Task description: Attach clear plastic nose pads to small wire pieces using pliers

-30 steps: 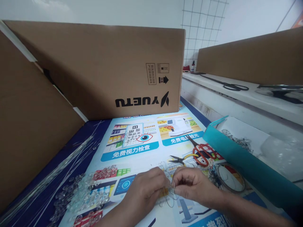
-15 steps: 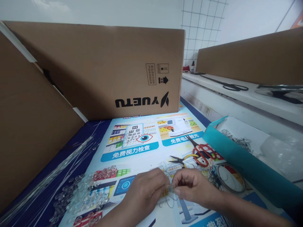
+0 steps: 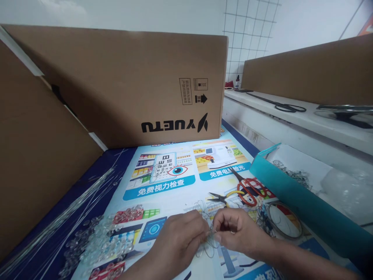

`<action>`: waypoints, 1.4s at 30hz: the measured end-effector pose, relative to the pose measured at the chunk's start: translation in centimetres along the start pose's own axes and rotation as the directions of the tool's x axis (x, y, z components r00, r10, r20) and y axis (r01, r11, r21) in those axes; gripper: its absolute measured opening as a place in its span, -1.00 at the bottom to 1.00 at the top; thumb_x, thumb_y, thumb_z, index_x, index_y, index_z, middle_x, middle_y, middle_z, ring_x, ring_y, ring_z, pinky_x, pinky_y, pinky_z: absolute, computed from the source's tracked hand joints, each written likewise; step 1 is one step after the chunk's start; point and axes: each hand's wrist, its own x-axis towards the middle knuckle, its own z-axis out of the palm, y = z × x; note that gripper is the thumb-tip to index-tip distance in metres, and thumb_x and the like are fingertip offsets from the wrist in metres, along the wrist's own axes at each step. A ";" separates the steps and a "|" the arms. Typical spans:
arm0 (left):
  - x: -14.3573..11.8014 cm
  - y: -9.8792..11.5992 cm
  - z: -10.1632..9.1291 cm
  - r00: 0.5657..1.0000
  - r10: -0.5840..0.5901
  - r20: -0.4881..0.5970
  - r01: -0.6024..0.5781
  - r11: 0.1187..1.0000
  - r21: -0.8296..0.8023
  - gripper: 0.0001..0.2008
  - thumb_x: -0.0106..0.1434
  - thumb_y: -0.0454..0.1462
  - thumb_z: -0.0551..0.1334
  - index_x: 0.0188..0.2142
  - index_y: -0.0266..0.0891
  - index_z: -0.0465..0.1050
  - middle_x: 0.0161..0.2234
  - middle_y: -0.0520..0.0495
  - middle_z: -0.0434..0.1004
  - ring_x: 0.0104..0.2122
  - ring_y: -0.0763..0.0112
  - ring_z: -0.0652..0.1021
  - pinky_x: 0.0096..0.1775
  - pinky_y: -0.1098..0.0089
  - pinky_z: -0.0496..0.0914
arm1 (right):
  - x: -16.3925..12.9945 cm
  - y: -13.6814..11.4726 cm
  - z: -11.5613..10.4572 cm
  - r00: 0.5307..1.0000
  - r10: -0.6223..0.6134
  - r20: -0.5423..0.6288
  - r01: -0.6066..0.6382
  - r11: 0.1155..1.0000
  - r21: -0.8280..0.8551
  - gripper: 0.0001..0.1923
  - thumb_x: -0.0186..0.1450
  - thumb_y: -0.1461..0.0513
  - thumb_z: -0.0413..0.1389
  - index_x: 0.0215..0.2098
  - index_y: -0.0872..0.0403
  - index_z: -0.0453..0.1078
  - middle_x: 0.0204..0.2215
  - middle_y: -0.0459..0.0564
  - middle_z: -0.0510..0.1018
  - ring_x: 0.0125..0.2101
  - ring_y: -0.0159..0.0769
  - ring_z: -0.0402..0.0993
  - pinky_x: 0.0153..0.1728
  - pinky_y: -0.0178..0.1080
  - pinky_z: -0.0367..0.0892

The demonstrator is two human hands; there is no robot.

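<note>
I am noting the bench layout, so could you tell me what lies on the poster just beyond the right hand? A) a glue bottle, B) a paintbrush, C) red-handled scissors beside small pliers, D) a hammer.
C: the red-handled scissors lie beside the small pliers on the poster, just beyond the right hand.

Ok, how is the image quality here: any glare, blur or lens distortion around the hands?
Head view: even, soft light, no hard shadows; the left hand and right hand are fairly sharp, but the thin wire they pinch is barely resolved. Wide-angle bending shows on the cardboard box edges. Mild sheen on the clear beads and the plastic bag.
</note>
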 end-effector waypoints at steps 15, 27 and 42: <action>0.1 -0.9 -0.4 0.998 -0.056 0.022 0.058 0.985 -0.160 -0.82 0.21 -0.47 0.03 -0.41 -0.23 0.32 -0.47 0.01 0.38 -0.43 0.48 0.39 -0.40 0.51 0.22 | -0.4 -1.4 -0.1 0.999 -0.014 0.041 0.016 0.999 -0.041 -0.87 0.15 0.22 0.07 -0.47 0.15 0.33 -0.65 -0.14 0.37 -0.61 -0.45 0.29 -0.56 -0.38 0.20; 0.3 -0.7 -0.7 0.997 0.047 0.061 -0.035 0.982 -0.185 -0.76 0.14 -0.54 -0.02 -0.40 -0.23 0.30 -0.45 0.00 0.38 -0.43 0.48 0.39 -0.40 0.50 0.20 | -0.7 -1.0 0.1 0.995 -0.029 0.095 0.045 0.984 -0.174 -0.92 0.16 0.27 0.03 -0.46 0.12 0.29 -0.63 -0.16 0.32 -0.61 -0.47 0.25 -0.58 -0.41 0.18; 0.5 -0.1 -0.6 0.991 -0.075 0.111 0.102 0.958 -0.268 -0.88 0.29 -0.34 0.05 -0.34 -0.21 0.33 -0.40 0.01 0.42 -0.38 0.50 0.42 -0.34 0.52 0.25 | -1.1 -1.5 1.3 0.996 -0.086 -0.030 0.079 0.982 -0.170 -0.90 0.13 0.25 0.00 -0.53 0.09 0.20 -0.66 -0.18 0.24 -0.62 -0.49 0.14 -0.59 -0.42 0.12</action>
